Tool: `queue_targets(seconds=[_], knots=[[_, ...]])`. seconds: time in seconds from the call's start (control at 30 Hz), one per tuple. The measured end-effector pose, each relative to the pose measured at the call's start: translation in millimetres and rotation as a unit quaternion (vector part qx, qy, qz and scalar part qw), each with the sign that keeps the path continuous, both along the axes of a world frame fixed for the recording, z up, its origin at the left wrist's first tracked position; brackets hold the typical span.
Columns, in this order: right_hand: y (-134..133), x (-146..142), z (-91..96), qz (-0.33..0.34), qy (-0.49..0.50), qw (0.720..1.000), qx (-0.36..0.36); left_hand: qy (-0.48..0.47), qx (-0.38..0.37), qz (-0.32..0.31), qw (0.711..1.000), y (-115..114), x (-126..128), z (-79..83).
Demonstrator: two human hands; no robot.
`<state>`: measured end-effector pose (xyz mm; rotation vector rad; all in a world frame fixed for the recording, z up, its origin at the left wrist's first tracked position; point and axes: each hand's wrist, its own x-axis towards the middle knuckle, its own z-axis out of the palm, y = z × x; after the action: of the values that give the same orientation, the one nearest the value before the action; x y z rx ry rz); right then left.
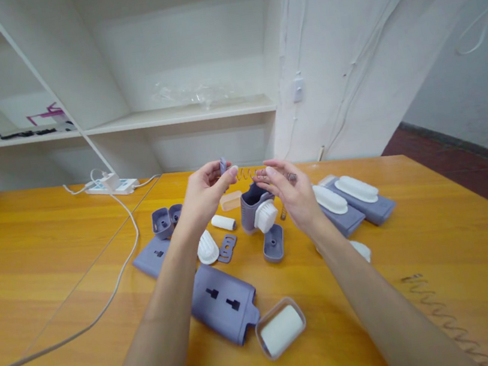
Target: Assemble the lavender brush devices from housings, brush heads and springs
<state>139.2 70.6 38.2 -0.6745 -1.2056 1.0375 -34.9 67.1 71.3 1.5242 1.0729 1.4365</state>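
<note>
My left hand point(211, 190) pinches a small purple-grey plastic piece point(223, 166) between thumb and fingers. Closed around a thin metal coil spring point(245, 174), my right hand point(291, 191) is just to the right. Part of the spring stretches across the gap toward my left thumb, and its other end shows past the right fingers. Below the hands stands a purple-grey housing point(248, 215) with an open top and a white ribbed knob point(265, 216) on its front. Beside it lie a white roller point(223, 223), a flat slotted plate point(227, 248) and a purple-grey cup point(273, 243).
A purple-grey cover point(224, 301) and a clear tray point(301, 313) holding a white cylinder lie in front. White oval pieces point(357, 189) rest on purple-grey panels at right. Another spring point(444, 318) lies near right. A cable point(118, 294) crosses the left side from a power strip point(120, 186).
</note>
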Motion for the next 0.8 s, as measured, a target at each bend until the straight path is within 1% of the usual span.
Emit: queue_targets(seconds=[0.1, 0.2, 0.33, 0.43, 0.5, 0.63, 0.8], knots=[[-1, 3, 0.6, -0.044, -0.053, 0.997, 0.026, -0.012, -0.006, 0.012, 1.0, -2, 1, 1.7], [-1, 5, -0.6, -0.081, -0.119, 0.988, 0.052, -0.024, 0.008, 0.018, 1.0, -3, 2, 2.4], [2, 6, -6.7, -0.103, -0.15, 0.98, 0.076, -0.022, 0.018, 0.009, 1.0, -3, 4, 1.1], [6, 5, -12.9, -0.113, -0.173, 0.975, 0.08, -0.007, 0.024, 0.017, 1.0, -2, 4, -0.8], [8, 6, -16.2, -0.116, -0.199, 0.97, 0.075, 0.006, 0.026, 0.018, 0.999, -1, 4, -2.5], [11, 12, -18.1, -0.097, -0.244, 0.963, 0.063, 0.032, 0.032, -0.01, 0.999, 2, 4, -6.4], [9, 18, -12.8, -0.063, -0.276, 0.958, 0.053, 0.012, 0.051, -0.011, 0.999, 0, 11, -7.1]])
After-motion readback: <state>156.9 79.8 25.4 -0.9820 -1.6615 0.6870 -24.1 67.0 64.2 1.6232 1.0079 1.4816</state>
